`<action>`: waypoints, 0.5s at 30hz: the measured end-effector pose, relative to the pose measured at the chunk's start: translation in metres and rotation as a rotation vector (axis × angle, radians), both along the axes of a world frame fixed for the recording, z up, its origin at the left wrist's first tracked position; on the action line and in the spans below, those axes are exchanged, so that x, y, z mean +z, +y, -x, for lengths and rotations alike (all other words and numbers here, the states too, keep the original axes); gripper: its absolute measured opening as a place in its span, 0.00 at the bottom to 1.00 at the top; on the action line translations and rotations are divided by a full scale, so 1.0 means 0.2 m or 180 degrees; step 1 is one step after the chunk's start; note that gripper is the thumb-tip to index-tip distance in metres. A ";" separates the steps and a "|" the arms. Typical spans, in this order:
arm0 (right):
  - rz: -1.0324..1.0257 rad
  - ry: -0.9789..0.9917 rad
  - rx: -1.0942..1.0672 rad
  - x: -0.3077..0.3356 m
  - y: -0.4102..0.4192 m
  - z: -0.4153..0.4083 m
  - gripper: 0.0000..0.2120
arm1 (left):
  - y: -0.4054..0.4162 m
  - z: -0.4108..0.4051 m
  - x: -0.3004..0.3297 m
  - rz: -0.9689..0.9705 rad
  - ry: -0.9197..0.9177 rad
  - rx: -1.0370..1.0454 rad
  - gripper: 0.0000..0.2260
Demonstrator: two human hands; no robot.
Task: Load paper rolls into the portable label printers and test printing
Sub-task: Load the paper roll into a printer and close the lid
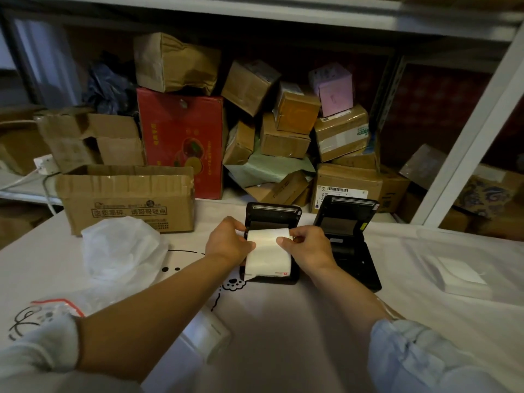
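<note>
Two black portable label printers stand side by side on the white cloth, both with lids raised. In the left printer (pixel 272 214) sits a white paper roll (pixel 268 255), its loose end drawn toward me over the printer's front. My left hand (pixel 228 242) pinches the roll's left edge and my right hand (pixel 307 245) pinches its right edge. The right printer (pixel 347 222) shows an open paper bay; I cannot tell what is in it.
A white plastic bag (pixel 122 248) lies at the left, an open cardboard box (pixel 127 197) behind it. A stack of white label sheets (pixel 459 275) lies at the right. Piled parcels (pixel 283 123) fill the shelf behind. A small white pack (pixel 207 333) lies under my left forearm.
</note>
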State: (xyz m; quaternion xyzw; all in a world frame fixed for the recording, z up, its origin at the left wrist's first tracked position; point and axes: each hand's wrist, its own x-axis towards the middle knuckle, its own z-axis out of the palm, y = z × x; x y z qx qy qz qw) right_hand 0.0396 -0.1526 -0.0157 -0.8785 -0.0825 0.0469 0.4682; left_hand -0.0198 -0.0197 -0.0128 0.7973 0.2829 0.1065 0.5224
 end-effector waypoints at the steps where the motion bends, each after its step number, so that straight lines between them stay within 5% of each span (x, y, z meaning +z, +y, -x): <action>1: -0.0003 -0.0007 -0.0006 0.00 0.00 0.00 0.20 | 0.00 0.00 0.00 -0.0029 0.0040 -0.0063 0.15; 9: -0.0305 0.0117 -0.0008 0.04 0.00 0.04 0.20 | -0.03 0.04 0.02 -0.0045 0.0011 -0.0151 0.23; 15: -0.1932 0.1379 -0.0341 0.14 -0.10 0.10 0.16 | -0.10 0.13 0.13 0.0117 -0.0737 -0.0070 0.13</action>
